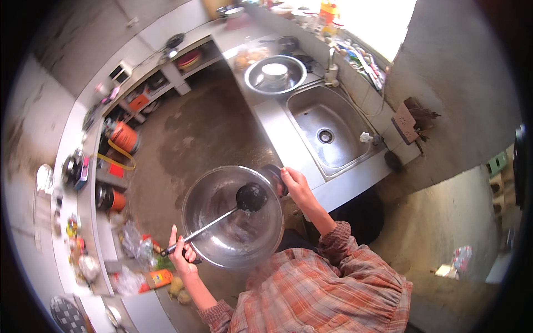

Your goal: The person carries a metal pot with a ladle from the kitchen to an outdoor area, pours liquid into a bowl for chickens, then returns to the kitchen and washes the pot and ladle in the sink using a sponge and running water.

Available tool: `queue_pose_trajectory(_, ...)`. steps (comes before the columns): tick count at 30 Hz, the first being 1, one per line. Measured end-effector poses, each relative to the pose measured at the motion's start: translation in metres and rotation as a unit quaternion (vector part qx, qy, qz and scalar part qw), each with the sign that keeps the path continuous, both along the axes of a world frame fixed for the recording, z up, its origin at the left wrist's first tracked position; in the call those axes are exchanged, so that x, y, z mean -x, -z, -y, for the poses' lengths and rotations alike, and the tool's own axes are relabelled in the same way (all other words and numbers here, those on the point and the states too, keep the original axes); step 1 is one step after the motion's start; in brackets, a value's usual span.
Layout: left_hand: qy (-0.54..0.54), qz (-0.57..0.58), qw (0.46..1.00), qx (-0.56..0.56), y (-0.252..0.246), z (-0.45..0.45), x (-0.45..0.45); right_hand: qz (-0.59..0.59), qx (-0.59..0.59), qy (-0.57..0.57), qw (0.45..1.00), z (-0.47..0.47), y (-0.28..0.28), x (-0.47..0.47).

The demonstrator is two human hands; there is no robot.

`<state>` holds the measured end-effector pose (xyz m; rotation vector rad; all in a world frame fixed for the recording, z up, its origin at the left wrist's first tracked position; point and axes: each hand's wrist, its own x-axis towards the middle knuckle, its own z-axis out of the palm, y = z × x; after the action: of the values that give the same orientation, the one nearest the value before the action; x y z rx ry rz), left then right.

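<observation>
A wide, shiny metal basin [216, 249] is held out in front of my body, above the floor. A ladle with a black round head [251, 197] lies across it, the head over the basin's inside. My left hand [183, 257] grips the ladle's handle at the basin's left rim, index finger pointing outward. A small dark part shows under those fingers; I cannot tell what it is. At the basin's upper right, my right hand [295, 182] is closed on a dark-rimmed round object [272, 177], mostly hidden and too blurred to name, pressed against the basin's rim.
Right of me is a counter [287, 137] with a steel sink [320, 112] and faucet [332, 68]. A metal bowl [302, 83] holding a white bowl [275, 70] stands behind the sink. Shelves along the left hold an orange gas cylinder [124, 135]. Plastic bags [135, 241] lie lower left.
</observation>
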<state>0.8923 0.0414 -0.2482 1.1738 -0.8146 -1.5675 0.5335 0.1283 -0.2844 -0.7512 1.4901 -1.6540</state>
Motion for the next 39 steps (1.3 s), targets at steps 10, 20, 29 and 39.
queue_pose_trajectory(10,0.221,-0.008,0.975,-0.026,0.037,0.231,0.158,-0.050,-0.013,0.196,0.979,0.073,0.008,0.088)
queue_pose_trajectory(20,0.321,0.021,0.946,-0.033,0.062,0.366,0.274,-0.068,-0.056,0.237,0.967,0.131,0.015,0.149)
queue_pose_trajectory(29,0.379,0.046,0.924,-0.026,0.060,0.417,0.343,0.040,-0.058,0.232,0.970,0.145,0.029,0.178)
queue_pose_trajectory(39,0.390,0.054,0.917,-0.065,0.079,0.414,0.370,0.086,-0.062,0.228,0.968,0.130,0.042,0.190)
